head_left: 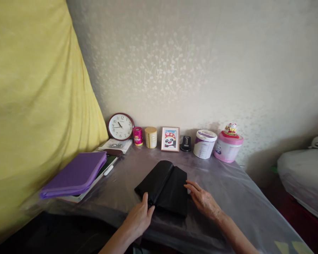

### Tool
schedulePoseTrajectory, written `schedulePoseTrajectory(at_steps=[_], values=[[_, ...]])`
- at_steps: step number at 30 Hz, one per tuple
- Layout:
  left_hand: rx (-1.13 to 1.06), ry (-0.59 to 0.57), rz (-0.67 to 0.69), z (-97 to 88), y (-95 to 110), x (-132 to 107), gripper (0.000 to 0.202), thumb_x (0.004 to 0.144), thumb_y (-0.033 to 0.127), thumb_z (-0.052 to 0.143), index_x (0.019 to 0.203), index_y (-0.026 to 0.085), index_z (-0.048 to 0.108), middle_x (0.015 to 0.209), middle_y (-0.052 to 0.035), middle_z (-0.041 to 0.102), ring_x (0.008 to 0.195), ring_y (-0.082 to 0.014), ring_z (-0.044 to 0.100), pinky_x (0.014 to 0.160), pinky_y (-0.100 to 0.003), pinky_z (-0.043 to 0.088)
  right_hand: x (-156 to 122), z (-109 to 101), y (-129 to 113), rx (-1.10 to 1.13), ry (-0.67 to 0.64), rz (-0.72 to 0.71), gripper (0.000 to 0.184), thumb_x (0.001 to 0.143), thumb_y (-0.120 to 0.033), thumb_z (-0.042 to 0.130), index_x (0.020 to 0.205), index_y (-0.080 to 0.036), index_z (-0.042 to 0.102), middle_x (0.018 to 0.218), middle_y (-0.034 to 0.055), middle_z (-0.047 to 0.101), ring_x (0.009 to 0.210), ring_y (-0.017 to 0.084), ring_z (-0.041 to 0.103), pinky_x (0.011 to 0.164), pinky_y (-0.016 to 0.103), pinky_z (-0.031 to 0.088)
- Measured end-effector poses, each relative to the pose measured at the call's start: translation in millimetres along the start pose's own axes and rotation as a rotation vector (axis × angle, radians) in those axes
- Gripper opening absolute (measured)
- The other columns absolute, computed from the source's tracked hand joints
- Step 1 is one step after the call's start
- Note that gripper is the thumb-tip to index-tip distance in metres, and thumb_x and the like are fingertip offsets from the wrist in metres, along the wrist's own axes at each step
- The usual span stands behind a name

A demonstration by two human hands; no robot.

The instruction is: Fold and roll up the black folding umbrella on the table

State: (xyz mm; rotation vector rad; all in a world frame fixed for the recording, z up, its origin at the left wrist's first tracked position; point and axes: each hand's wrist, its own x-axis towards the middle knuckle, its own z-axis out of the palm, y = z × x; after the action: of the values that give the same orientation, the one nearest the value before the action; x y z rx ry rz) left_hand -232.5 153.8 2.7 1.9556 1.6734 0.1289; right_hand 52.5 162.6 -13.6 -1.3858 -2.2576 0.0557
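A black folded item (164, 187), with a soft, fabric-like look, lies on the table in front of me. A thicker rolled fold runs along its middle, and a flatter flap extends to the right. My left hand (139, 217) grips the near end of that fold, thumb on top and the other fingers partly hidden beneath. At the right edge of the flap, my right hand (202, 201) touches it with fingertips stretched out and slightly apart. What kind of item it is, I cannot tell.
A purple folder (74, 173) lies on books at the left, near a white pen (108, 170) and yellow curtain (42, 106). Along the wall stand a clock (121, 127), tins, a framed panda picture (170, 139), a black device (186, 143), a white-purple tub (205, 144) and a pink tub (228, 147).
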Motion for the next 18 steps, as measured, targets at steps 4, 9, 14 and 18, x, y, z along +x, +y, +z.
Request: schedulePoseTrajectory(at_steps=[4, 9, 14, 18], values=[[-0.125, -0.055, -0.034, 5.4, -6, 5, 0.058, 0.088, 0.042, 0.021, 0.136, 0.012, 0.008, 0.087, -0.0115, 0.064, 0.038, -0.009, 0.052, 0.039, -0.019, 0.038, 2, 1, -10, 0.034, 0.002, -0.012, 0.043, 0.085, -0.011, 0.031, 0.124, -0.027, 0.04, 0.136, 0.0049, 0.036, 0.107, 0.014, 0.053, 0.09, 0.03, 0.046], [-0.161, -0.042, -0.015, 9.0, -9, 7, 0.058, 0.088, 0.041, 0.021, 0.136, 0.011, 0.007, 0.088, -0.0125, 0.063, 0.035, -0.0072, 0.049, 0.036, -0.018, 0.036, 6, 0, -17, 0.045, 0.021, -0.021, 0.046, 0.083, -0.009, 0.033, 0.124, -0.027, 0.041, 0.136, 0.0042, 0.036, 0.108, 0.014, 0.053, 0.091, 0.03, 0.046], [-0.146, -0.05, -0.018, 5.0, -4, 4, 0.057, 0.089, 0.04, 0.021, 0.136, 0.01, 0.008, 0.083, -0.0105, 0.063, 0.036, -0.0074, 0.048, 0.036, -0.018, 0.036, 6, 4, -17, 0.052, 0.048, -0.041, 0.046, 0.081, -0.007, 0.033, 0.121, -0.027, 0.044, 0.134, 0.0042, 0.039, 0.11, 0.015, 0.052, 0.091, 0.03, 0.046], [-0.155, -0.048, -0.034, 3.9, -3, 4, 0.057, 0.088, 0.039, 0.022, 0.136, 0.011, 0.008, 0.091, -0.013, 0.062, 0.036, -0.0069, 0.049, 0.035, -0.018, 0.036, 8, 8, -14, 0.08, 0.068, -0.043, 0.044, 0.082, -0.007, 0.032, 0.12, -0.026, 0.044, 0.133, 0.005, 0.039, 0.109, 0.014, 0.052, 0.091, 0.031, 0.046]])
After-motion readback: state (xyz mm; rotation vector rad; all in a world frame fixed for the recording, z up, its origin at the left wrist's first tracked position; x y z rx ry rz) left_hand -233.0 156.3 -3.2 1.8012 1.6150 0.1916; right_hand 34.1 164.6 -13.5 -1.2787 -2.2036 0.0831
